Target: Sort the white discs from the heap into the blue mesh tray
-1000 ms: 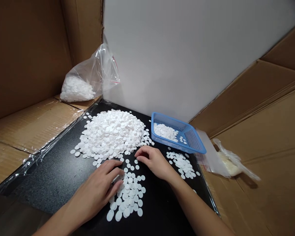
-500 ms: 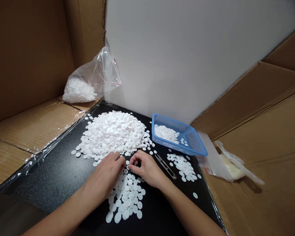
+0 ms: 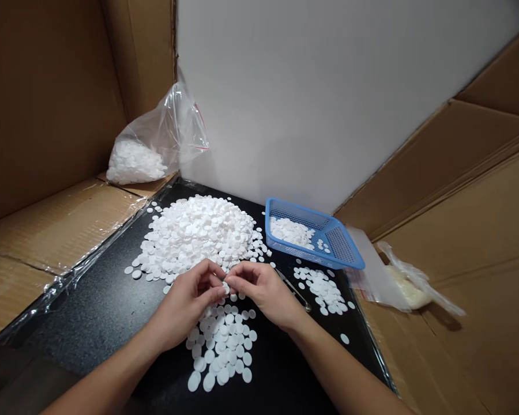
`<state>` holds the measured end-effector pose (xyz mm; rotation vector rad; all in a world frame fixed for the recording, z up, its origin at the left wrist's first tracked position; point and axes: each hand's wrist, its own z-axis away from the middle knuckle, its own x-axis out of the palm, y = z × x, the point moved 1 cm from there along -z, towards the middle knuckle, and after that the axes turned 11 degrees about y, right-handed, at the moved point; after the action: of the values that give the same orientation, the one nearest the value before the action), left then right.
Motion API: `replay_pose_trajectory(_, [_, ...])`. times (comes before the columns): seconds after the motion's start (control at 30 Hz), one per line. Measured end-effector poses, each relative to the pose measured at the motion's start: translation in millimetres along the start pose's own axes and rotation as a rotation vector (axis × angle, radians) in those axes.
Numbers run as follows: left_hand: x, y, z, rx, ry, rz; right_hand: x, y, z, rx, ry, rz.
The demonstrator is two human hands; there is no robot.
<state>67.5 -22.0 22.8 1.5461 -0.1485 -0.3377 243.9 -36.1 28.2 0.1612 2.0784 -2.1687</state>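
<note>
My left hand [image 3: 191,302] and my right hand [image 3: 262,288] meet fingertip to fingertip just above the black mat [image 3: 95,305], both pinched on one small white disc [image 3: 225,283] held between them. Below the hands lies a small spread of white discs [image 3: 222,346]. Behind them rises a large heap of the same discs [image 3: 199,233]. A thin metal snipping tool [image 3: 294,291] lies on the mat just right of my right hand.
A blue mesh basket [image 3: 341,253] holding some discs stands at the back right, with another small patch of discs [image 3: 322,288] in front of it. A clear bag of discs [image 3: 149,150] leans in the back left corner. Cardboard walls close in on both sides; a crumpled plastic bag [image 3: 409,282] lies right.
Both hands have lifted off the mat and come together, from lying flat on the discs to pinching a single disc between their fingertips.
</note>
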Motion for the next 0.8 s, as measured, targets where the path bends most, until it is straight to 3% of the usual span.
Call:
replay_pose_trajectory(0.2, [-4.5, 0, 0, -0.098, 0.016, 0.215, 5, 5, 1, 0.008, -0.025, -0.028])
replay_pose_trajectory(0.37, [-3.8, 0, 1, -0.084, -0.034, 0.234, 9, 0, 9, -0.041, -0.033, 0.066])
replay_pose_trajectory(0.57, [-5.0, 3, 3, -0.106, -0.058, 0.244, 7, 1, 8, -0.022, -0.085, -0.031])
replay_pose_trajectory(0.8, [-6.3, 1, 1, -0.079, -0.026, 0.208, 4, 1, 5, -0.076, -0.033, 0.053])
